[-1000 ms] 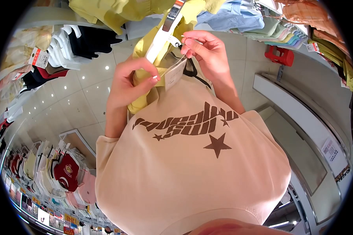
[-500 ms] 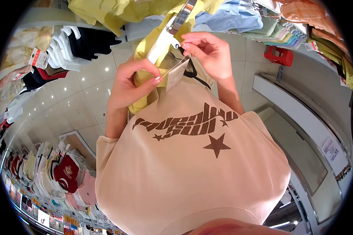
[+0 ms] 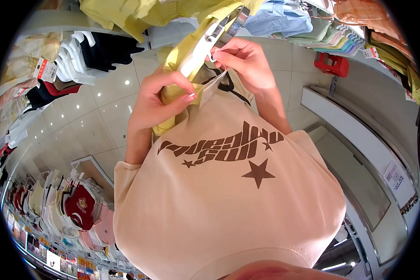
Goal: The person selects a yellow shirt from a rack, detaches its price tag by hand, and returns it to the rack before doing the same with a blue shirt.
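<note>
A yellow garment (image 3: 175, 58) hangs in front of me with a white hanger (image 3: 198, 56), near a shiny metal band (image 3: 238, 23). My left hand (image 3: 165, 95) is closed, thumb and forefinger pinching at the edge of a pale hang tag (image 3: 212, 86) beside the yellow cloth. My right hand (image 3: 247, 63) pinches a small white loop (image 3: 212, 56) next to the hanger. A thin string runs from the tag up towards the right fingers. Behind the tag are black straps (image 3: 228, 86); what they belong to is partly hidden.
Racks of clothes surround me: black garments (image 3: 109, 51) at left, blue shirts (image 3: 280, 21) at top right, and small garments (image 3: 81, 205) at lower left. A red stool (image 3: 331, 64) stands on the tiled floor (image 3: 86, 121). A white-edged ledge (image 3: 359, 135) runs along the right.
My right hand has shifted slightly left and down, its fingertips now at the white loop. The tag has tilted and turned more edge-on. The hanger top has shifted slightly right.
</note>
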Demonstrator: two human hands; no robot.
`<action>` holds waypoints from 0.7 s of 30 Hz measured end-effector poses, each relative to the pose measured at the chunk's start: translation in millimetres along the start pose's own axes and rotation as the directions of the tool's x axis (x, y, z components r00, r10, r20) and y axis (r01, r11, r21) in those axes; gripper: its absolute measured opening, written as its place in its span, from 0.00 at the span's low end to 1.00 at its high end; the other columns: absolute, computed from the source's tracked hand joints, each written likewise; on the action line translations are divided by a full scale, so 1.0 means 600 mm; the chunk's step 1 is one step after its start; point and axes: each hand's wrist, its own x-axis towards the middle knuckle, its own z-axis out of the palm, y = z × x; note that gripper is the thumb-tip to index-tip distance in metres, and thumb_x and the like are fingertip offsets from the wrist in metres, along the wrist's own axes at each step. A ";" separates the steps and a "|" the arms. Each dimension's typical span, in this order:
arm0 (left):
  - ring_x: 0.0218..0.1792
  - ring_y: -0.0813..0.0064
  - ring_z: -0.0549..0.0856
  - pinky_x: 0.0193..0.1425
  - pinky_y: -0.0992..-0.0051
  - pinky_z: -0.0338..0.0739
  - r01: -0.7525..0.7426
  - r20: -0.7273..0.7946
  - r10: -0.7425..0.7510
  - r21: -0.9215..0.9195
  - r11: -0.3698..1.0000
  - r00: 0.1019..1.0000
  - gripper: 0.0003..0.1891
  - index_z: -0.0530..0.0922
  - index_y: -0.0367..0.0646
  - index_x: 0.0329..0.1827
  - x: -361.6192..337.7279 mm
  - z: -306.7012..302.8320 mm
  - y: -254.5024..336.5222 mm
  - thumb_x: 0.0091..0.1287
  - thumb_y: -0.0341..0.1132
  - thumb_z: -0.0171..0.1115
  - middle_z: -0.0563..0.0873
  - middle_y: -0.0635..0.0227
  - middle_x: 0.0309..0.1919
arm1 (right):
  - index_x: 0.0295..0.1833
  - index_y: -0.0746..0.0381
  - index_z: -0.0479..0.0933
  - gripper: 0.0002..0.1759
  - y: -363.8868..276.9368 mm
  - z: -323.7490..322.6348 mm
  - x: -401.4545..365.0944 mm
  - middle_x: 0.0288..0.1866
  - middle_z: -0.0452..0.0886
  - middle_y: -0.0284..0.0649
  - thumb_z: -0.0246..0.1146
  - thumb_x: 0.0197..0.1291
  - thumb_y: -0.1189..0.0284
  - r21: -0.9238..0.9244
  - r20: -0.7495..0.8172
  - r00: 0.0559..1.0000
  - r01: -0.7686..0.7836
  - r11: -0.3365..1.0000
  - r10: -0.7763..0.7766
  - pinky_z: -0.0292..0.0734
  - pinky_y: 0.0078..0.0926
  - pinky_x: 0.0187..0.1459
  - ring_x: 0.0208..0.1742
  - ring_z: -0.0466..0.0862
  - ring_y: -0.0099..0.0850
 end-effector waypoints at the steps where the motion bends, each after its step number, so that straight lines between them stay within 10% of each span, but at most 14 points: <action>1: 0.44 0.75 0.84 0.54 0.74 0.74 -0.007 -0.005 0.007 0.018 1.000 1.000 0.06 0.86 0.39 0.40 0.000 0.001 0.000 0.65 0.19 0.72 0.89 0.69 0.40 | 0.54 0.67 0.88 0.09 0.004 0.001 0.003 0.47 0.92 0.41 0.72 0.72 0.79 0.032 0.023 1.000 -0.007 0.999 0.006 0.84 0.25 0.48 0.44 0.88 0.24; 5: 0.45 0.75 0.84 0.52 0.74 0.76 0.052 -0.084 -0.053 -0.009 0.999 0.995 0.06 0.86 0.38 0.41 -0.001 0.008 0.006 0.66 0.19 0.71 0.89 0.69 0.40 | 0.53 0.67 0.88 0.07 -0.003 0.023 0.000 0.48 0.92 0.42 0.71 0.72 0.80 0.142 0.096 0.992 0.071 0.987 -0.085 0.84 0.26 0.49 0.45 0.89 0.26; 14: 0.54 0.59 0.87 0.56 0.69 0.79 -0.028 -0.220 0.185 0.569 0.822 0.958 0.08 0.87 0.44 0.42 0.005 0.010 0.023 0.63 0.22 0.74 0.85 0.56 0.62 | 0.52 0.68 0.88 0.07 -0.001 0.047 -0.002 0.48 0.93 0.43 0.71 0.72 0.81 0.039 0.055 0.993 0.106 0.994 -0.108 0.87 0.26 0.51 0.46 0.90 0.27; 17: 0.55 0.56 0.86 0.59 0.64 0.80 -0.052 -0.197 0.368 0.821 0.568 0.909 0.09 0.88 0.45 0.43 0.010 0.012 0.031 0.61 0.24 0.76 0.85 0.55 0.62 | 0.52 0.69 0.88 0.07 0.003 0.060 -0.004 0.48 0.93 0.43 0.72 0.72 0.81 0.051 0.032 0.991 0.128 0.990 -0.129 0.87 0.26 0.50 0.46 0.90 0.27; 21: 0.49 0.60 0.89 0.54 0.65 0.84 -0.132 -0.246 0.556 0.823 0.552 0.794 0.09 0.88 0.42 0.43 0.010 0.036 0.038 0.61 0.22 0.76 0.88 0.58 0.56 | 0.52 0.70 0.88 0.06 0.010 0.066 -0.004 0.49 0.93 0.44 0.71 0.72 0.83 0.041 -0.015 0.984 0.180 0.983 -0.180 0.88 0.27 0.50 0.46 0.90 0.27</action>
